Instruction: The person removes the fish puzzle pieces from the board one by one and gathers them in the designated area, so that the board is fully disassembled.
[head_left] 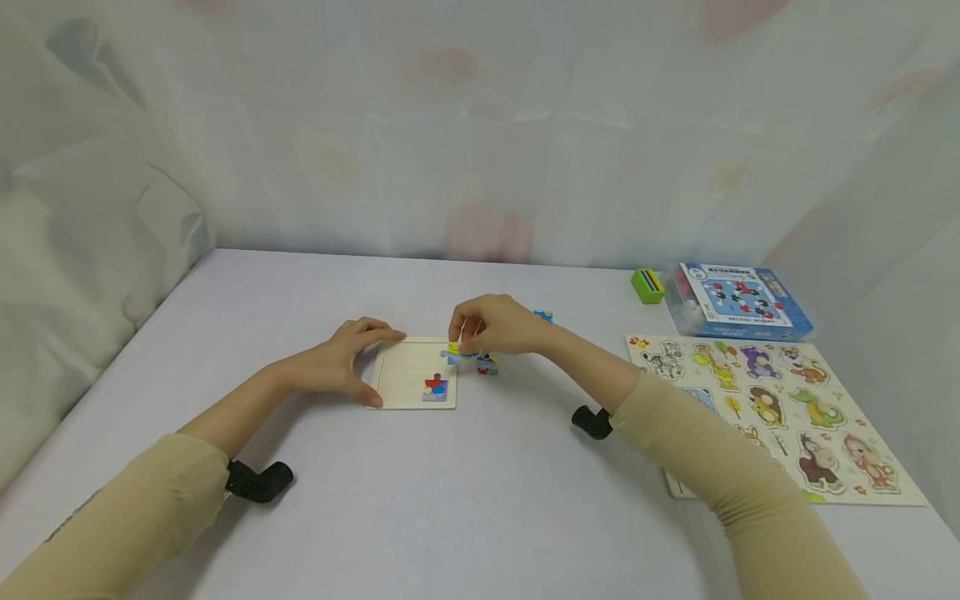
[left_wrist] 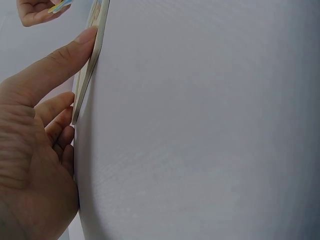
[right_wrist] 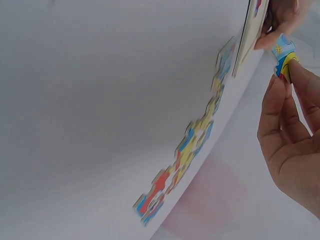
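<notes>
My left hand (head_left: 337,358) holds a shallow wooden puzzle tray (head_left: 401,375) at its left side, thumb at the near corner and fingers at the far one. In the left wrist view the thumb (left_wrist: 65,57) lies against the tray's edge. One red and blue jigsaw piece (head_left: 435,388) lies in the tray's near right corner. Over the far right corner, my right hand (head_left: 498,325) pinches a yellow and light-blue jigsaw piece (right_wrist: 284,50) between thumb and fingers. Several loose jigsaw pieces (right_wrist: 187,145) lie right of the tray, mostly hidden behind the right hand in the head view.
On the right lies a large animal puzzle board (head_left: 720,400). Behind it are a blue box (head_left: 738,300) with a molecule picture and a small green block (head_left: 647,286) with coloured stripes. White cloth covers the table (head_left: 420,500); a curtain (head_left: 480,150) hangs behind.
</notes>
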